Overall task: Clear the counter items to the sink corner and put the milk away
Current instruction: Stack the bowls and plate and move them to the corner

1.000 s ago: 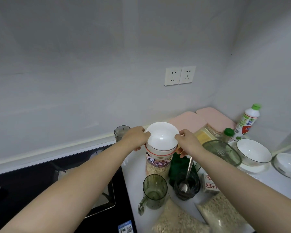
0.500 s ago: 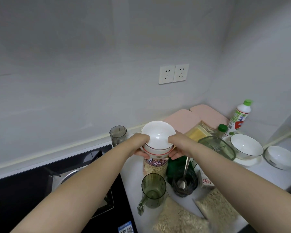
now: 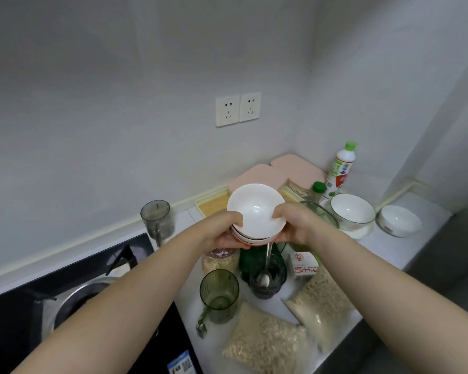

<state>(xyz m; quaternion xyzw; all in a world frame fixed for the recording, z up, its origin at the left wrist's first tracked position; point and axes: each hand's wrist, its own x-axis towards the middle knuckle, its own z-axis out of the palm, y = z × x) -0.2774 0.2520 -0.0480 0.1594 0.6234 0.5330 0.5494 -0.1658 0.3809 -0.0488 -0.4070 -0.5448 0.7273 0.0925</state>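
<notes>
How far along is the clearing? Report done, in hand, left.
Done: nothing certain; two white ceramic bowls sit by the green-capped white bottle in the far corner. In hand: the left hand and right hand grip a stack of small white bowls above the counter. Left: the white milk carton with red lettering, green ribbed plastic mug and clear bags of oats lie uncleared.

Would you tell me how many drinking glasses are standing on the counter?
3: a grey glass beside the stove, a green mug nearest the camera, and a dark glass holding a spoon right of it. Others may be hidden.
</notes>
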